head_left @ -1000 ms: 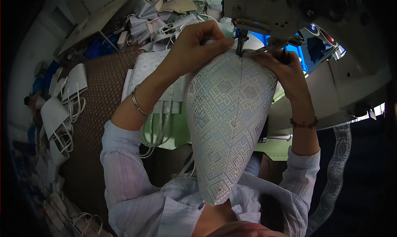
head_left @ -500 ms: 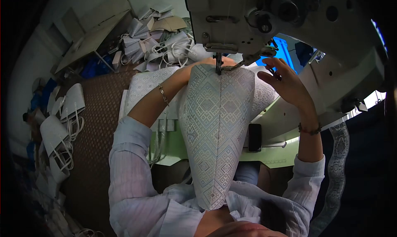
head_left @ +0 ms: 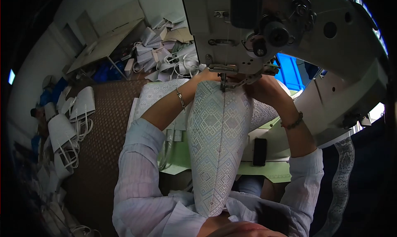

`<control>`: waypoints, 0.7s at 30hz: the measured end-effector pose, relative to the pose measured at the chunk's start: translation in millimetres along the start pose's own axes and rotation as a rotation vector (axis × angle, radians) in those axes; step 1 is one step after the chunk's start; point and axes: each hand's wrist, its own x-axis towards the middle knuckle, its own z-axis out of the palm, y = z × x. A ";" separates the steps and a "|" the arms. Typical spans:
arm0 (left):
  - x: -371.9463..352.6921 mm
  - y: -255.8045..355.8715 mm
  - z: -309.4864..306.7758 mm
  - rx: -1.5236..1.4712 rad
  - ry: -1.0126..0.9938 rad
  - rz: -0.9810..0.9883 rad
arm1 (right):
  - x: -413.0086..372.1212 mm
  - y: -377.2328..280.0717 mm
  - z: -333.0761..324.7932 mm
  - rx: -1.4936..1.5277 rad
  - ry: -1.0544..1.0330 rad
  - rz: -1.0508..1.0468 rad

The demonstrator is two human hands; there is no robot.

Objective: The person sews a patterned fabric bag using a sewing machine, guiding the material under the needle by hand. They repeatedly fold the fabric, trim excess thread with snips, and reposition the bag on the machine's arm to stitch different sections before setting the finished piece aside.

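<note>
A pale patterned fabric piece with a seam down its middle stretches from the sewing machine's presser foot towards my chest, tapering to a narrow end. Behind its far left edge is my left hand, a bracelet on that wrist; its fingers are hidden by the cloth and the machine. My right hand lies against the far right edge of the fabric, close beside the foot. The sewing machine head and the cloth cover most of its fingers.
A black phone lies right of the fabric. White pieces with cords hang over the brown-covered surface at left. A heap of similar pieces fills the back. A blue bin stands behind the machine, and a patterned strip hangs at right.
My right hand has come down and left from beside the machine to the fabric's far edge. The whole view has shifted slightly. My left hand stays behind the cloth.
</note>
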 end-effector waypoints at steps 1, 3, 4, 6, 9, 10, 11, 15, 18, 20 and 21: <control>-1.4 20.0 3.6 0.439 0.070 0.370 | -1.0 5.9 10.1 0.042 0.123 -0.057; 0.1 36.2 3.0 0.892 0.160 0.734 | -5.8 12.8 16.0 0.081 0.230 -0.133; 4.2 38.5 -2.4 0.947 0.177 0.478 | -10.2 15.0 15.7 0.124 0.241 0.013; -1.9 56.8 -27.8 1.034 0.277 0.168 | -24.1 12.5 14.5 0.159 0.239 0.144; 2.0 65.3 -118.3 1.214 0.633 0.155 | -70.2 -9.8 16.4 0.245 0.393 0.403; -1.1 84.3 -146.6 1.336 0.729 0.029 | -89.3 -11.2 25.5 0.215 0.367 0.439; -6.5 99.0 -174.4 1.244 0.903 -0.069 | -108.8 -7.2 40.9 0.184 0.341 0.476; -47.0 112.7 -195.9 1.235 1.162 -0.024 | -167.6 -0.1 126.9 0.506 0.219 0.691; -82.8 126.9 -137.6 1.316 0.878 -0.035 | -195.6 11.6 207.9 0.686 0.146 0.703; -120.4 154.8 -58.0 1.105 0.668 0.092 | -202.4 1.7 240.5 0.835 0.205 0.661; -143.6 178.9 -16.0 0.944 0.503 0.079 | -274.2 -27.9 250.1 0.839 0.198 0.657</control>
